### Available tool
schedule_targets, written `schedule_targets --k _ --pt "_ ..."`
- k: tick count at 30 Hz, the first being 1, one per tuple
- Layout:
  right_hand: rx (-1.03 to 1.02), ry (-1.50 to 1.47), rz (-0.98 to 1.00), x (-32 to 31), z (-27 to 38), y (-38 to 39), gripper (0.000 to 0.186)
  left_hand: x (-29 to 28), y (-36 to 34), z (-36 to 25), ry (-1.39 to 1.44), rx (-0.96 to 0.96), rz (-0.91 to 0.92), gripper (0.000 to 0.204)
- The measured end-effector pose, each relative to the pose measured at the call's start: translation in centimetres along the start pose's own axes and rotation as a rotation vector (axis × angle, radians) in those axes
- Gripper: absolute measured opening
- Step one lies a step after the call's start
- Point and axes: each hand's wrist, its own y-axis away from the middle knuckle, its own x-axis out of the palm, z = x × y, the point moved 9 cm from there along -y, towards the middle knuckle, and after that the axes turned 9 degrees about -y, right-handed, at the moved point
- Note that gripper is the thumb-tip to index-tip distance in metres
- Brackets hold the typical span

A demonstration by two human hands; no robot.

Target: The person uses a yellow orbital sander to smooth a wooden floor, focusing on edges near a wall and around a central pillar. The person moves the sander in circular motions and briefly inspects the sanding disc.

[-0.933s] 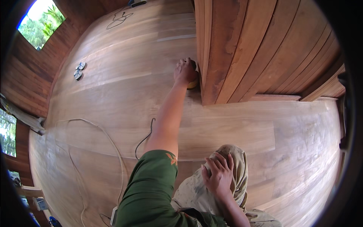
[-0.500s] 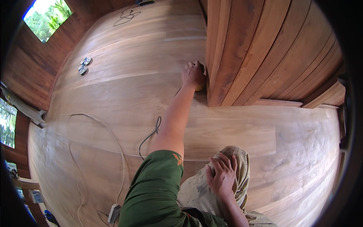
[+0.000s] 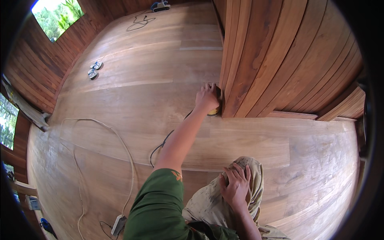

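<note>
Left grip (image 3: 207, 98) around a tool (image 3: 213, 113), yellow part on the near side, long axis unclear

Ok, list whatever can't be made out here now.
All in the head view:
Held tool: mostly hidden by the left hand; its kind is unclear.
Dark cord: partly hidden by the left forearm.
Far blue-and-white device: too small to identify.
Blue object at lower left: too small, beside the dark lens rim.

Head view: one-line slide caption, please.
Left hand gripping a black-and-yellow tool beside wooden boards; right hand resting on the knee.
</note>
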Motion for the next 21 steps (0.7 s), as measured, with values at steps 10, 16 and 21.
schedule_targets --k 10,16,21 --pt "-0.01 0.006 -0.018 -0.1 -0.2 0.2 0.028 -0.1 3.9 -0.6 0.006 0.043 0.035 0.087" --pt "0.0 0.002 -0.005 -0.1 -0.2 0.0 0.028 -0.9 1.9 0.4 -0.041 -0.021 0.027 0.079" --pt "0.002 -0.003 0.013 0.0 -0.2 -0.2 0.029 -0.8 -0.7 1.1 0.004 -0.037 0.009 0.07"
